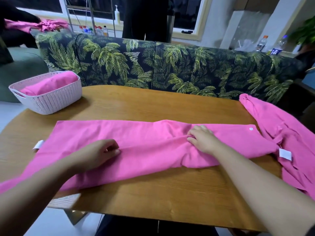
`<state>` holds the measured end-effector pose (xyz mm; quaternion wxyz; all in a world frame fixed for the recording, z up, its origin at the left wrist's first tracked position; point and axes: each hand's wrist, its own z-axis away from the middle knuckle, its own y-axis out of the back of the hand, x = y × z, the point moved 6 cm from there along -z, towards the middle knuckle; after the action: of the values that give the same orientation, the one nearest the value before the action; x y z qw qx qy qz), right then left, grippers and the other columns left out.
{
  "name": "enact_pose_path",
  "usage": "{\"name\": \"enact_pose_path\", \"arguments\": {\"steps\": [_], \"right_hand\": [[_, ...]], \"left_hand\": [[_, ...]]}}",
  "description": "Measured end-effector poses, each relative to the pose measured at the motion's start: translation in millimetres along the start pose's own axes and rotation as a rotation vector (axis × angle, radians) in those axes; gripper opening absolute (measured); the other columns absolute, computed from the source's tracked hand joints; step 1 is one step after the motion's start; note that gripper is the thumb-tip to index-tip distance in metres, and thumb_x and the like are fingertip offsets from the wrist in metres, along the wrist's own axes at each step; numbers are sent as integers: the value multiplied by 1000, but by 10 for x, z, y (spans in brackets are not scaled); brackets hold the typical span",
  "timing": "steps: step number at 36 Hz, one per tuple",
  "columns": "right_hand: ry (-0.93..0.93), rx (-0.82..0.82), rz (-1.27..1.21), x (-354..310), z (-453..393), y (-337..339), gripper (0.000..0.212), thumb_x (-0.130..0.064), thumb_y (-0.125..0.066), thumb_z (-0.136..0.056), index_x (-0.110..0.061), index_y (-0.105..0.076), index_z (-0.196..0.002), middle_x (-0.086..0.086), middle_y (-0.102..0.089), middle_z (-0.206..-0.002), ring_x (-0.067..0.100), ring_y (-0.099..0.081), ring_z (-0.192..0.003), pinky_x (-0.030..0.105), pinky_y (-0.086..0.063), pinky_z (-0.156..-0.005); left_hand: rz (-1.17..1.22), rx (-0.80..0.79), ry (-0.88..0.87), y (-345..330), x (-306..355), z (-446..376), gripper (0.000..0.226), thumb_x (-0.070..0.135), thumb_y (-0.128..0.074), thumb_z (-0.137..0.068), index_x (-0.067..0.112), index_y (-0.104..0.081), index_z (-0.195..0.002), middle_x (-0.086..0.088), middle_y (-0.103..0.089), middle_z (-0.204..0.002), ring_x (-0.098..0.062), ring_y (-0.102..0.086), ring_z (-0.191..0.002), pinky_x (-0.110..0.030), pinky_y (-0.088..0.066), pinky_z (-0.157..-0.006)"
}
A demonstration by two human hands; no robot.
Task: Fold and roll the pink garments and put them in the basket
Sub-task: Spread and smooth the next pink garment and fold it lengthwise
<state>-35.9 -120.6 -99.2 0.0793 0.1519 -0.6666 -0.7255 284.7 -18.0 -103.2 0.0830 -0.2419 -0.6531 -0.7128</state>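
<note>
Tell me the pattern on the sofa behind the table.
Green palm leaves on a dark ground, on the sofa in the head view.

A home living room is showing: a sofa in dark palm-leaf print fabric (170, 65) is standing behind the rounded wooden desk (153, 193), with a white-framed window (201, 23) and a metal wire shelf of bottles (92, 23) beyond.

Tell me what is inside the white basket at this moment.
The white basket at the table's far left corner holds pink garment fabric, bundled and rising above the rim. Its perforated wall hides the lower part, so how many pieces it holds cannot be told.
</note>
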Motion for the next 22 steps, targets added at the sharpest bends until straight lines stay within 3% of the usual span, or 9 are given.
{"name": "enact_pose_path", "arguments": {"steps": [4, 8, 11, 16, 22], "right_hand": [[15, 59, -156, 38, 44, 149, 19, -27, -35, -103, -18, -51, -101, 2, -58, -111, 21, -51, -107, 35, -38, -92], [-25, 110, -170, 146, -35, 322, 21, -34, -29, -104, -21, -45, -97, 8, -64, -101, 29, -58, -94, 40, -45, -81], [-86, 166, -95, 202, -194, 404, 26, -35, -29, -104, -19, -49, -107, 14, -64, -104, 33, -58, -94, 39, -43, -76], [-173, 194, 37, 211, -455, 327, 29, -32, -27, -105, -16, -51, -109, 11, -66, -106, 31, -59, -97, 38, -40, -81], [-217, 192, 186, 246, -663, 52, 28, -36, -35, -102, -17, -56, -107, 2, -67, -110, 24, -59, -108, 36, -38, -87]], "left_hand": [[163, 20, -40, 393, 186, -77, 19, 27, -51, -97, 44, -54, -88, 13, -60, -71, -4, -48, -61, -23, -42, -64], [40, 113, -70, 883, 400, -330, 21, 28, -56, -94, 36, -57, -74, 7, -60, -65, -4, -49, -57, -24, -42, -61], [-134, 187, -65, 1075, 396, -654, 8, 34, -59, -91, 32, -61, -84, 6, -63, -73, -12, -58, -68, -28, -44, -67], [-380, 202, 88, 756, -44, -1212, 21, 44, -54, -94, 25, -63, -99, -3, -67, -93, -27, -62, -86, -29, -40, -65], [-194, 127, 201, 159, -619, -1413, 16, 43, -59, -90, 27, -56, -89, -7, -69, -97, -28, -62, -86, -38, -50, -79]]}}
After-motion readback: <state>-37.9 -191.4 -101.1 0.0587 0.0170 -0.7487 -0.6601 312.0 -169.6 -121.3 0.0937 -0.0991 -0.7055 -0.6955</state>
